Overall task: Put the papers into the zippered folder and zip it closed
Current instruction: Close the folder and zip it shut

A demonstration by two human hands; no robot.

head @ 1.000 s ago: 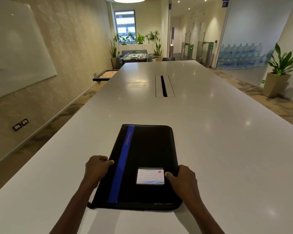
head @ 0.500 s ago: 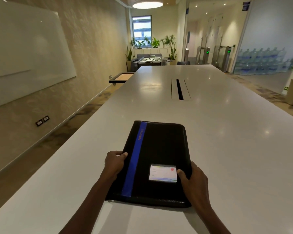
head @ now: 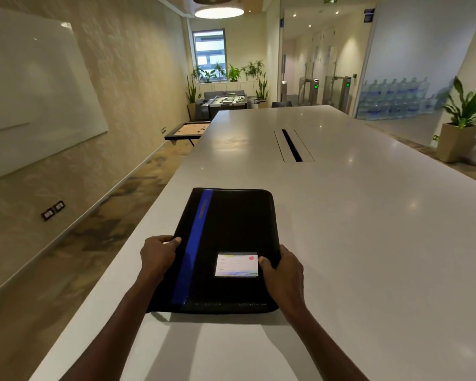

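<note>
A black zippered folder [head: 231, 224] with a blue stripe and a small label window lies closed and flat on the white table [head: 368, 215], near its front left edge. My left hand [head: 158, 255] grips the folder's left edge, thumb on top. My right hand [head: 282, 270] holds the right edge, with the thumb resting beside the label. No papers are in sight. The zipper's state along the edges cannot be made out.
The long table has a cable slot [head: 291, 145] in its middle. Its left edge drops to a patterned floor beside a wall with a whiteboard [head: 33, 86]. A low game board [head: 188, 130], a foosball table and potted plants stand farther off.
Both hands keep their hold on the folder's sides. The view has swung left, so the folder now sits nearer the table's left edge in the picture.
</note>
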